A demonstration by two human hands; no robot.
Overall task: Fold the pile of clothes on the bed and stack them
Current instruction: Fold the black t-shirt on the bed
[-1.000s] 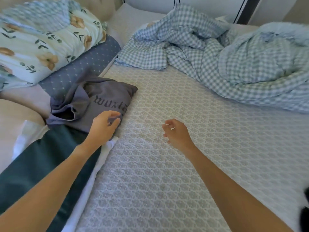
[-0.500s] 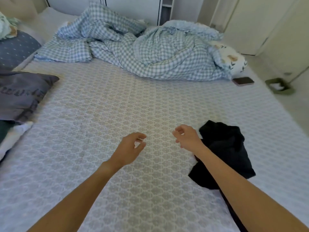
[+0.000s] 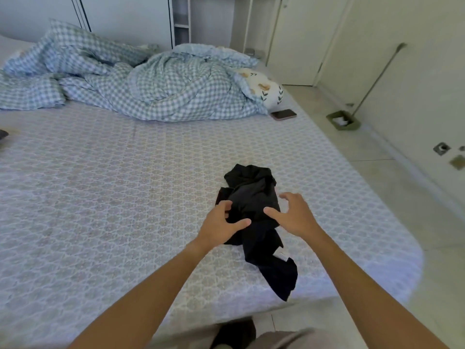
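A crumpled black garment lies near the right front corner of the bed, a white label showing on its lower part. My left hand rests on its left edge with fingers spread and the thumb over the cloth. My right hand hovers over its right side, fingers apart, holding nothing. Whether either hand grips the cloth is not clear. The folded stack is out of view to the left.
A rumpled blue checked duvet covers the far side of the bed, with a floral pillow and a phone at its right end. The bed's right edge drops to a tiled floor holding a dustpan.
The view has swung right, away from the folded grey shirt. Both hands moved from bare sheet onto the black garment, their fingers now spread.
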